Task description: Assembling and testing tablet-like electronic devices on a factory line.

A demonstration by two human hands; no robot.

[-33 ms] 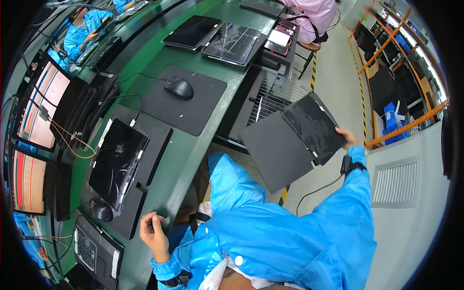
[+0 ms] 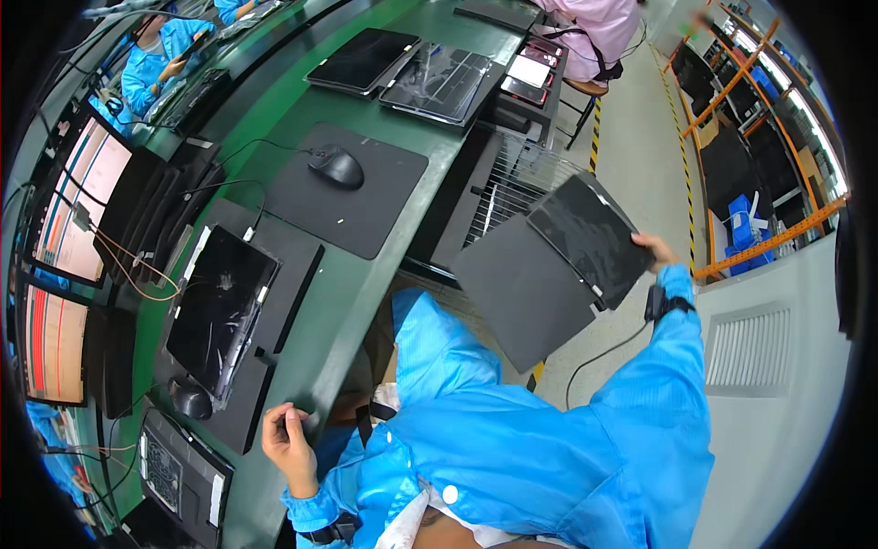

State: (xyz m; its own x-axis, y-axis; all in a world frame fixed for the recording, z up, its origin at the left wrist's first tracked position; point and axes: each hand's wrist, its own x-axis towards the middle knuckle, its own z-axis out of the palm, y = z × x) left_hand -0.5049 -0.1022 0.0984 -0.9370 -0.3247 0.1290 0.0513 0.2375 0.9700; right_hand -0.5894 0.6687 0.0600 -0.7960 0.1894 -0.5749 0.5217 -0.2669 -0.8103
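Observation:
My right hand (image 2: 657, 252) is closed on the right edge of a thin black display panel (image 2: 593, 240), fingertips on its face. The panel lies on a flat dark grey board (image 2: 521, 293), and both are held tilted beyond the bench edge. The hand's underside is hidden. My left hand (image 2: 289, 444) rests by the near edge of the bench, fingers loosely bent, thumb apart, with nothing visible in it. Close to it on the green bench (image 2: 315, 352) are a film-covered display panel (image 2: 222, 311) on a black pad and a dark mouse (image 2: 190, 398).
A black mouse (image 2: 337, 166) sits on a mouse pad (image 2: 389, 197). Farther along are more panels (image 2: 439, 82). A wire rack (image 2: 517, 174) stands beside the bench, with monitors (image 2: 55, 343) at left. Orange shelving (image 2: 768, 236) lines the right. A person in pink (image 2: 585, 37) sits ahead.
The display panel and board have shifted very slightly left with my right hand. My left hand has barely moved.

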